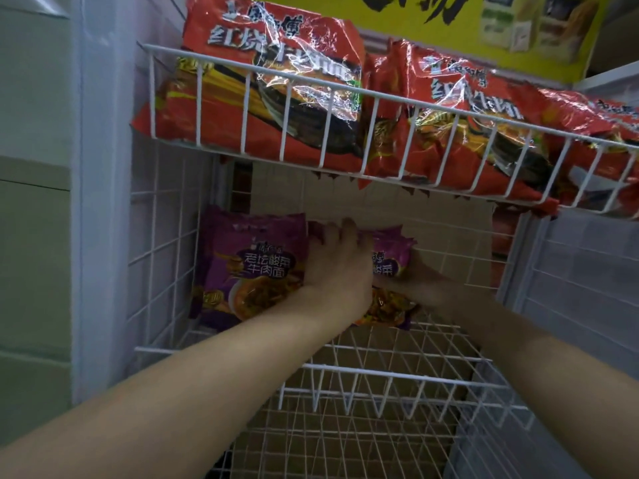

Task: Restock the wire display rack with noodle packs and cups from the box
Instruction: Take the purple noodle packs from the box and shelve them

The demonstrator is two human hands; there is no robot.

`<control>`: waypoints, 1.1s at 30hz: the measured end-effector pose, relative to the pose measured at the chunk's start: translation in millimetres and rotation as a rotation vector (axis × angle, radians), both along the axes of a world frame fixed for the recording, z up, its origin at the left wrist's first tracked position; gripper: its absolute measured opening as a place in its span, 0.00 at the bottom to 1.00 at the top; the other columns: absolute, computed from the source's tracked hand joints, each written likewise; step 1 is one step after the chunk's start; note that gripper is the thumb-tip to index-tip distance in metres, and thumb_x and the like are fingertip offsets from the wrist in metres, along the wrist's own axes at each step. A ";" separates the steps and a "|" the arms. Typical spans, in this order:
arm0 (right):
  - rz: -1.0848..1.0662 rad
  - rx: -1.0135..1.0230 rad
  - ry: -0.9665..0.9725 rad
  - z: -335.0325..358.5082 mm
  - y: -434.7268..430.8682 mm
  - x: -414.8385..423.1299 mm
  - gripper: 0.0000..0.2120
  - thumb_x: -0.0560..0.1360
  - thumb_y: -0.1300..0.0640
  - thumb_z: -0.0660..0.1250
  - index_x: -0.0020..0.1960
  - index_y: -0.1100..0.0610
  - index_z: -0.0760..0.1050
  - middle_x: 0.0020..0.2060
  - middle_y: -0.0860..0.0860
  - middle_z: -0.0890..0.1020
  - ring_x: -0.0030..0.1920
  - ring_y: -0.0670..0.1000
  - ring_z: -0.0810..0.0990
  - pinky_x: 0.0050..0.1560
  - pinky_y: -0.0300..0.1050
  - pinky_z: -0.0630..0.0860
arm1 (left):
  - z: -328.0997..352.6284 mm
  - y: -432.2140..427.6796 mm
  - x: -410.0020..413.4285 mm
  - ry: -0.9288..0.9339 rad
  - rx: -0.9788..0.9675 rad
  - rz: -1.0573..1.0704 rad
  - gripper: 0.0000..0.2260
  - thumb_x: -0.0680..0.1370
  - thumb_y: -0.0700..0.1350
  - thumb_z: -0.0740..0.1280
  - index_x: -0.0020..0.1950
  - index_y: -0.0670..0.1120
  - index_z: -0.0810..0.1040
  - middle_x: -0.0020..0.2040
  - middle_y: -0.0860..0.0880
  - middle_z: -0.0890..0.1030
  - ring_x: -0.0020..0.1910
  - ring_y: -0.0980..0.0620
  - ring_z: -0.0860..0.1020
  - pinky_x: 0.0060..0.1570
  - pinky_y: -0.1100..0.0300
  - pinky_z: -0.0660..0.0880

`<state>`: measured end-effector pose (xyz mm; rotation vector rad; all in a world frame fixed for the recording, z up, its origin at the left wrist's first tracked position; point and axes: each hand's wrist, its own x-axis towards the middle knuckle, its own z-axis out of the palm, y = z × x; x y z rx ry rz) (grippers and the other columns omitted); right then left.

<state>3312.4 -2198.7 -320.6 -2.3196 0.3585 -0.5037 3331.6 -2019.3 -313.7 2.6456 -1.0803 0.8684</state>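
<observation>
Pale wall panels [34, 202] are seen to the left of the white wire display rack [166, 271], and a yellow sign [397, 15] is mounted above it. The upper shelf [311, 77] is filled with red noodle packs [269, 63], which lean against its front rail. On the middle shelf [397, 354], a standing purple pack [252, 267] is set upright at the back left corner, against the side grid.

A second purple pack [390, 257] is held upright just beside the first, near the back of the middle shelf. The left hand [337, 271] is placed over its left portion, with the fingers curled over the top edge so that the pack is gripped. The right hand [432, 288] is laid against the right side of the same pack, in shadow, with part of it across the front face. How far its fingers are curled cannot be told. Both forearms are extended over the front rail of the middle shelf.
</observation>
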 end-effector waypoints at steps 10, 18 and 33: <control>-0.037 -0.057 0.103 6.0 13.1 -10.6 0.41 0.68 0.38 0.73 0.74 0.52 0.62 0.65 0.49 0.73 0.65 0.55 0.74 0.62 0.51 0.75 | -7.8 10.6 12.5 0.146 0.239 0.004 0.39 0.79 0.52 0.65 0.80 0.51 0.40 0.80 0.45 0.38 0.77 0.36 0.39 0.73 0.34 0.48; -0.074 -0.233 0.233 10.1 25.5 -24.6 0.33 0.75 0.34 0.62 0.70 0.55 0.67 0.62 0.56 0.78 0.57 0.57 0.79 0.51 0.48 0.78 | -10.9 64.5 21.6 0.341 0.389 0.167 0.45 0.76 0.53 0.70 0.79 0.54 0.39 0.79 0.45 0.38 0.77 0.36 0.40 0.70 0.30 0.53; -0.230 -0.540 0.121 5.0 43.9 -70.4 0.28 0.81 0.35 0.47 0.60 0.57 0.72 0.53 0.57 0.80 0.53 0.59 0.79 0.52 0.51 0.75 | 3.4 47.8 -21.7 0.250 0.122 0.082 0.29 0.81 0.58 0.58 0.78 0.51 0.52 0.77 0.43 0.54 0.75 0.39 0.55 0.68 0.42 0.65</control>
